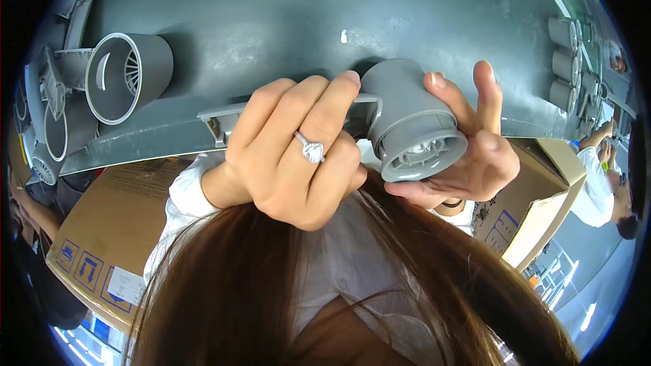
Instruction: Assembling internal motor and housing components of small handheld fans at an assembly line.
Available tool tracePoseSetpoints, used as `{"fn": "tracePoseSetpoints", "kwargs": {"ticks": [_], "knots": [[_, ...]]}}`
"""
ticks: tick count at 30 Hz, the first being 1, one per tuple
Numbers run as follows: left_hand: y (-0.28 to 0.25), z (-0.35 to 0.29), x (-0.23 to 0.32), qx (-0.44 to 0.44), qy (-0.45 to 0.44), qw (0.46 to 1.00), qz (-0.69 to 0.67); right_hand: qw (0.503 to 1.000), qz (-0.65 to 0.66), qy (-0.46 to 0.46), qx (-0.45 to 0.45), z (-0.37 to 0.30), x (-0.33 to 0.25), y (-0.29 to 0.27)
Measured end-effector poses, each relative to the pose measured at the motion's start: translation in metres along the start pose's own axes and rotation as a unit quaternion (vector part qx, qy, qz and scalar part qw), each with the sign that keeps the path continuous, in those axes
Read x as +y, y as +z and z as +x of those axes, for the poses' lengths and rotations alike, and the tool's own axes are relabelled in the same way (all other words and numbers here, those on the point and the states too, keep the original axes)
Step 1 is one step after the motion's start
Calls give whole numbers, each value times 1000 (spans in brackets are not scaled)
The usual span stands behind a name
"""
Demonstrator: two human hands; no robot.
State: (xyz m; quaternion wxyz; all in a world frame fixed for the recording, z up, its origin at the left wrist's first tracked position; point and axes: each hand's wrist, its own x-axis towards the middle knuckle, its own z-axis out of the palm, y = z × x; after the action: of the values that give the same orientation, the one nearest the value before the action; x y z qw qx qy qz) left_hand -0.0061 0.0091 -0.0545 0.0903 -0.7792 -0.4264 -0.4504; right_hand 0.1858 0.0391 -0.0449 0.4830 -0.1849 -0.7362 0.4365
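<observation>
One left hand (295, 156), one right hand (485, 149), one ring (311, 150), one held cylinder (405, 103) were counted, at least two left cylinders (154, 64), three right cylinders (563, 66), two cardboard boxes (119, 207).

Factory workshop, we judge: long green workbench (271, 0), row of matching grey cylinders (564, 64), cardboard carton (115, 210), apparently a co-worker (591, 186) at the distorted rim.

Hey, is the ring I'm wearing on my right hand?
No, the ring sits on a finger of your left hand.
</observation>
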Motion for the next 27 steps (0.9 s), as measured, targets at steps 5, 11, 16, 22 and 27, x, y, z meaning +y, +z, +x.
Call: {"fn": "tracePoseSetpoints", "kwargs": {"ticks": [5, 11, 16, 22, 27], "knots": [[-4, -5, 0, -15, -9, 1000, -9, 981, -139, -47, -130, 5, 4, -16], [-9, 1, -6, -41, -45, 997, -51, 973, -180, -74, -125, 17, 7, -17], [-19, 6, -15, -82, -82, 989, -89, 962, -246, -36, -111, 23, 8, -15], [-26, 4, -16, -135, -116, 983, -52, 962, -265, 10, -70, 21, 16, -15], [-29, 5, -20, -172, -118, 978, -28, 972, -212, 72, -66, 22, 11, -13]]}}
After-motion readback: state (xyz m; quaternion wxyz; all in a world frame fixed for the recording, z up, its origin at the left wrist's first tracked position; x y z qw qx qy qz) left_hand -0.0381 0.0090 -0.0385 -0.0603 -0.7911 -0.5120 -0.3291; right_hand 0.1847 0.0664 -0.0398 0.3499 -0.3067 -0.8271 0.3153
